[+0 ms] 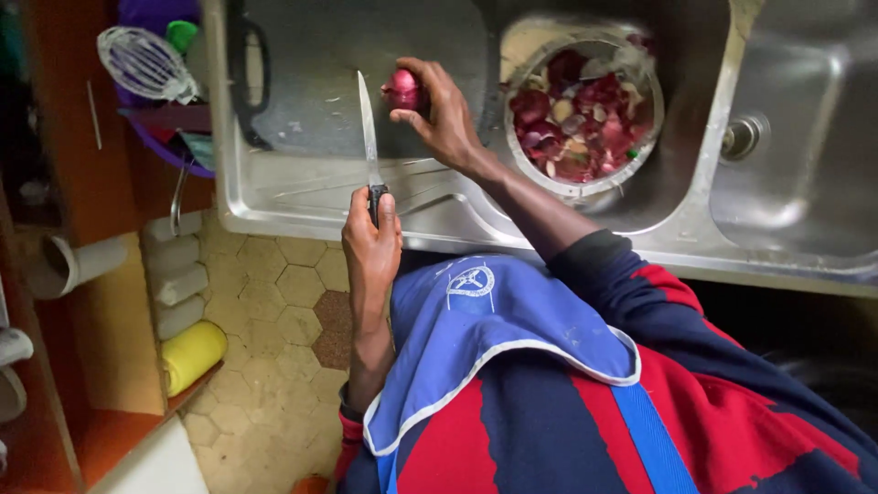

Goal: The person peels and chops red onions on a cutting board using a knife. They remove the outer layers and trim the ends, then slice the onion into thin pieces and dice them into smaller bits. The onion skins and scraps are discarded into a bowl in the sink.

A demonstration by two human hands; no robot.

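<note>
My left hand [370,242] grips the black handle of a knife [368,123], whose blade points away from me over a dark grey cutting board [311,64]. My right hand [444,114] holds a peeled red onion [401,90] against the board, just right of the blade tip. The blade and the onion are close together; I cannot tell whether they touch.
A round metal bowl [640,151] of red onion skins and scraps sits in the steel sink [457,215]. A second basin with a drain [741,137] lies to the right. A white whisk [142,59] and purple container are at left, above shelves with rolls [192,352].
</note>
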